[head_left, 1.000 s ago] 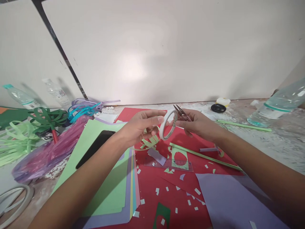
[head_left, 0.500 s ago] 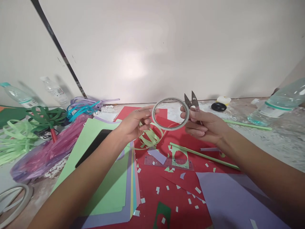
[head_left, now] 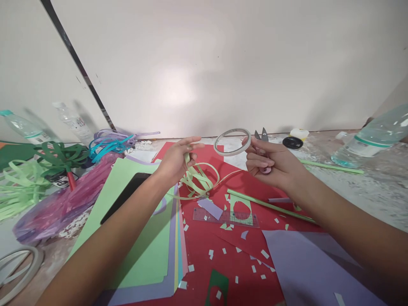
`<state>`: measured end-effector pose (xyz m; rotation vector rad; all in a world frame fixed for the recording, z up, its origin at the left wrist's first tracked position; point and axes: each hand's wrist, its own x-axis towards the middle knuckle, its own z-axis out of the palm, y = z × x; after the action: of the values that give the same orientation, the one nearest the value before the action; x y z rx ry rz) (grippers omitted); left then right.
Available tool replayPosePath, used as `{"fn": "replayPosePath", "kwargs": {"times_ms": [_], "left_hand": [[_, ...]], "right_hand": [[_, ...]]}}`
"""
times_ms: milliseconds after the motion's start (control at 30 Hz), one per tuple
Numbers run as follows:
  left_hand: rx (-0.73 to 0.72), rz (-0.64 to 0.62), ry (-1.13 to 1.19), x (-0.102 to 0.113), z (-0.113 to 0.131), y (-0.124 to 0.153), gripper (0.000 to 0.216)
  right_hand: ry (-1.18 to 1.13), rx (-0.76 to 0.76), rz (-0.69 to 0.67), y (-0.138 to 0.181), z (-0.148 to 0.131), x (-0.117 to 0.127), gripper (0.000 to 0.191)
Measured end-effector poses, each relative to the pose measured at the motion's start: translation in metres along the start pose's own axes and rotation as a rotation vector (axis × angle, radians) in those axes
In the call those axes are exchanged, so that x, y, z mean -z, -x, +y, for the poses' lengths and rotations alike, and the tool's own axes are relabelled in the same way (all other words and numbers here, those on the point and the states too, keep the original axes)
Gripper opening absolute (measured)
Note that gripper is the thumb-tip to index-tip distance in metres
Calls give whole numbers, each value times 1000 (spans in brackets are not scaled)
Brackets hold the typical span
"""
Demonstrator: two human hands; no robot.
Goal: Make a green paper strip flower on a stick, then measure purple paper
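Observation:
My right hand (head_left: 270, 163) pinches a roll of double-sided tape (head_left: 232, 148) by its right edge, in front of the white wall. The same hand also holds thread snips (head_left: 262, 136), their two dark blades pointing up and a pinkish handle end showing below the fingers. My left hand (head_left: 178, 161) is left of the tape roll and apart from it. Its index finger stretches out, while the lower fingers curl around the end of a light green paper-strip tassel (head_left: 199, 180), whose looped strips hang toward the red paper (head_left: 204, 246).
On the left lie a paper stack (head_left: 149, 250) with a black phone (head_left: 126, 197), a pink plastic bag (head_left: 73, 199), a dark green tassel (head_left: 60, 155) and another tape roll (head_left: 35, 259). A ruler (head_left: 207, 216), green stick (head_left: 270, 206) and purple sheet (head_left: 306, 259) lie ahead; a bottle (head_left: 369, 144) leans right.
My left hand has let go of the tape roll's left edge and drawn slightly left. The roll has tilted flatter and the snips have dropped a little in my right hand.

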<state>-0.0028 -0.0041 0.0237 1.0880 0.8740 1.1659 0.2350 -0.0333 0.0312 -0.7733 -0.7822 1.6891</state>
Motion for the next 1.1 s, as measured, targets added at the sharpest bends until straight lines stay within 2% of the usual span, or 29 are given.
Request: {"fn": "replayPosePath", "kwargs": {"times_ms": [100,167,333,467,533,600,667,733,833,900,1000,1100], "left_hand": [[-89,-20,-182,-5,-1,5,25],[-181,-8,-412,-11,0,12,24],[-539,27,-955,-24,-1,28,36],[-719,-5,-1155,-24,-3,30,22],[-771,-9,-1208,-20,-2,28,25],[-788,-59,-1272,-14,2,25,26],[-770,-157,-1330,-10,7,23,26],[-735,-270,-1352,-8,10,22,27],[-661,-415,-1366,-8,12,24,29],[-600,-489,-1392,-10,11,26,28],[-526,-557,-1390,-10,12,28,26],[-467,-573,-1324,-9,14,28,26]], "right_hand": [[-59,12,17,1,1,-3,26],[-91,19,41,4,2,-7,23],[-30,28,34,10,3,-13,22],[114,-44,-18,7,4,-9,27],[209,-5,51,3,4,-5,30],[298,119,158,-1,3,0,32],[424,212,179,-2,1,3,29],[607,173,78,1,0,2,24],[902,-3,-179,10,3,-5,22],[1026,-49,-321,14,9,-12,16],[1007,-82,-450,15,21,-16,19],[878,-197,-456,11,34,-12,22]]}}
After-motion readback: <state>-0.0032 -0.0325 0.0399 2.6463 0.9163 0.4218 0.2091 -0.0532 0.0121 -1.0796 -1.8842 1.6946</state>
